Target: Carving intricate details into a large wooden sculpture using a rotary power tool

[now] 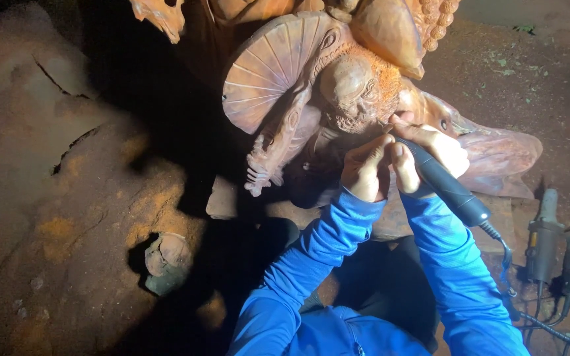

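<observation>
Two hands meet at the bearded face of a reddish wooden figure carving, which lies tipped on its side on a dust-covered floor so that the head is turned up toward the carver. The right hand is closed in a pen-style grip around a dark handheld rotary tool, its tip set at the cheek just below the beard; holding it close to the tip appears to give fine control. The left hand, fingers curled shut, presses against the right hand and the tool's body, seemingly as a brace, though whether it grips anything of its own cannot be told. A carved fan spreads beside the head. The tool's cord trails down to the right, where two larger power tools lie parked within reach. Blue sleeves frame the work.
</observation>
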